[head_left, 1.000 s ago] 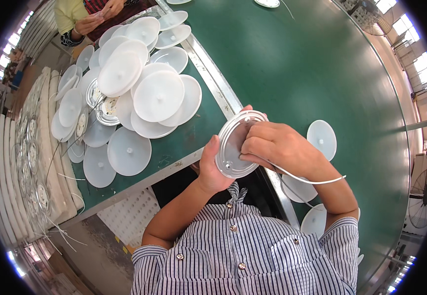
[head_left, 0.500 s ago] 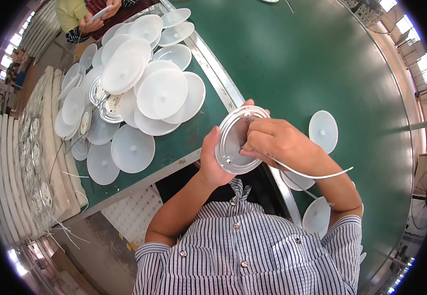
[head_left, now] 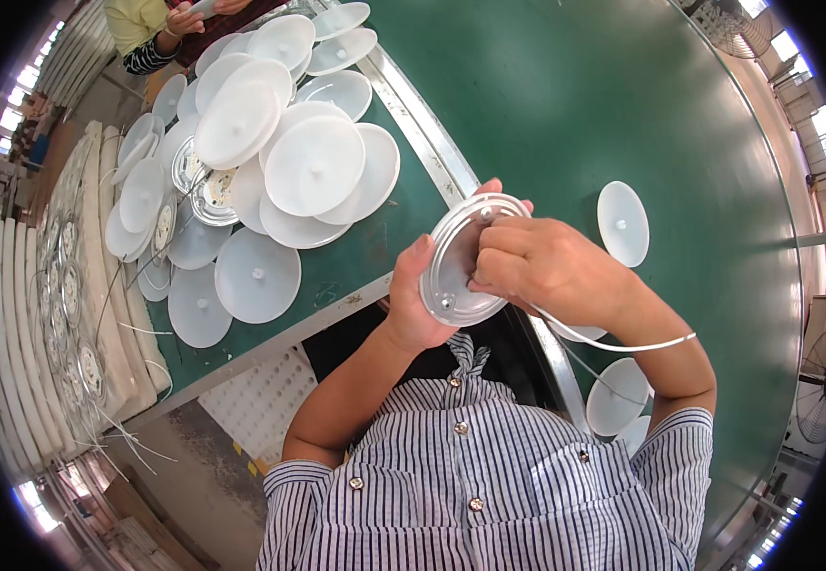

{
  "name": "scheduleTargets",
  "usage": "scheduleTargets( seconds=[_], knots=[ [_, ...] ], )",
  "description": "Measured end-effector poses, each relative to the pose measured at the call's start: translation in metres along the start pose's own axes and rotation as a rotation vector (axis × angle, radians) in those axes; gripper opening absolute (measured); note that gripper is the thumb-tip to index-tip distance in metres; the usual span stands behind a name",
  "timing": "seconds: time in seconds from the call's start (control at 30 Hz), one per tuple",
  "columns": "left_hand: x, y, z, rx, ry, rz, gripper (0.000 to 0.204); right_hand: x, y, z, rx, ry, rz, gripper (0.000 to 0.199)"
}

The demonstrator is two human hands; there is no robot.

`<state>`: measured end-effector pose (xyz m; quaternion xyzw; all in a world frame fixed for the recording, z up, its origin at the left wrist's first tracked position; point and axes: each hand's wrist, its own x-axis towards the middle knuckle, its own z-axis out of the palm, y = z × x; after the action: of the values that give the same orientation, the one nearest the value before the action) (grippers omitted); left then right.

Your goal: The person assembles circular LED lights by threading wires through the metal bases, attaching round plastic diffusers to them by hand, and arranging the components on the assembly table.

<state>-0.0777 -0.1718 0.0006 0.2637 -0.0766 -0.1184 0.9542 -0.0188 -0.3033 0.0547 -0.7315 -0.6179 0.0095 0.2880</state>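
My left hand [head_left: 416,306] grips a round silver metal plate [head_left: 456,266] by its lower rim, held upright in front of my chest. My right hand [head_left: 537,264] lies over the plate's right side with its fingers curled against the face. A thin white wire [head_left: 622,343] trails from under my right hand across my right forearm. What the fingertips pinch is hidden by the hand.
A heap of white round plastic covers [head_left: 313,167] lies on the green table [head_left: 575,105] to my left, with some metal plates [head_left: 206,195] among them. Single white covers [head_left: 621,223] lie to my right. Stacked trays [head_left: 61,314] stand at far left. Another person [head_left: 161,24] sits at the top left.
The plate and both hands have stayed nearly in place; my right fingers have shifted slightly on the plate's face. The view has drifted a little.
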Motion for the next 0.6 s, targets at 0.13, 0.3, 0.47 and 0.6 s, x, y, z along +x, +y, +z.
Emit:
scheduleTargets(
  seconds=[0.13, 0.3, 0.47, 0.6],
  knots=[
    [-0.001, -0.001, 0.0, 0.005, 0.021, 0.043, 0.08, 0.0, -0.002, 0.012, 0.145, 0.145, 0.129, 0.019],
    [0.0, -0.002, -0.005, 0.025, 0.03, 0.084, 0.08, -0.005, -0.001, 0.023, 0.2, 0.268, 0.245, 0.019],
    [-0.001, 0.001, -0.008, -0.02, 0.037, 0.059, 0.079, 0.001, -0.002, 0.02, 0.193, 0.244, 0.207, 0.017],
    [-0.012, 0.008, -0.008, -0.01, 0.069, 0.013, 0.078, 0.006, -0.006, 0.017, 0.278, 0.211, 0.175, 0.014]
  ],
)
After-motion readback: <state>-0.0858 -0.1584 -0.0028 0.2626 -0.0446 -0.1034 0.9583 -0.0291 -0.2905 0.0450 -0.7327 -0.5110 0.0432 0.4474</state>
